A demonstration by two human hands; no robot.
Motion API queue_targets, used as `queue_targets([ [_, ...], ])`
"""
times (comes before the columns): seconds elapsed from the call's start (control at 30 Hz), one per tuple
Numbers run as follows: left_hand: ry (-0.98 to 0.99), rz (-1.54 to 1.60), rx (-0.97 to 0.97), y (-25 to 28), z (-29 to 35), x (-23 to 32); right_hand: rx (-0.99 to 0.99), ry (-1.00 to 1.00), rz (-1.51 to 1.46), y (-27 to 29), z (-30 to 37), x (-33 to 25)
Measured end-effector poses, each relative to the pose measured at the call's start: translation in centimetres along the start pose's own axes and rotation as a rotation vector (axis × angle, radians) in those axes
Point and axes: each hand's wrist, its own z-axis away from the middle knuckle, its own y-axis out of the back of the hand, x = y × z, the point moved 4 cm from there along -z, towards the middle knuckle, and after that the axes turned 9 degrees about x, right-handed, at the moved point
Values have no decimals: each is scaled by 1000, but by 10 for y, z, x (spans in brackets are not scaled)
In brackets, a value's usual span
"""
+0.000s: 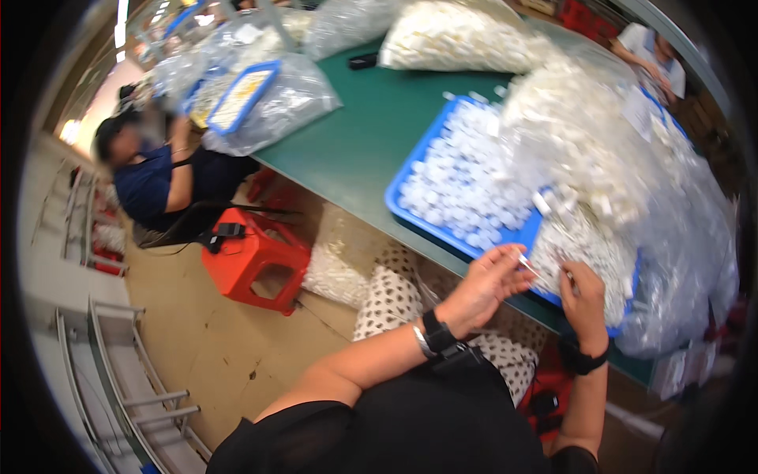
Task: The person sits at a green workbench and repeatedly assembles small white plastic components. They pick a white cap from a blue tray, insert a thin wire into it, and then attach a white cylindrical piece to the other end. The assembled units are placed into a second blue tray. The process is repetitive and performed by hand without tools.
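Observation:
My left hand is at the table's front edge, thumb and fingertips pinching a small, thin white piece. Its kind is too small to make out. Just to the right, my right hand is closed over the near part of a heap of small white parts; whatever its fingertips hold, if anything, is hidden. That heap fills the right side of a blue tray. Round, translucent white caps are piled in the tray's left side.
Large clear bags of cream-white parts crowd the right and far side of the green table. A person in dark blue sits at the left, near a red stool. Another person is at the far right. A bag lies underneath.

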Motion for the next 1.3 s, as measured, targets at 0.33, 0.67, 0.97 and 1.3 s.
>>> queue_targets([
  [0.33, 6, -102, 70, -12, 9, 3, 57, -84, -102, 10, 20, -22],
  [0.67, -23, -137, 77, -9, 8, -1, 55, -40, -61, 12, 22, -30],
  [0.97, 25, -277, -88, -20, 18, -13, -147, -493, -453, -7, 27, -19],
  [1.3, 53, -343, -48, -13, 16, -6, -194, -472, -182, 17, -10, 17],
])
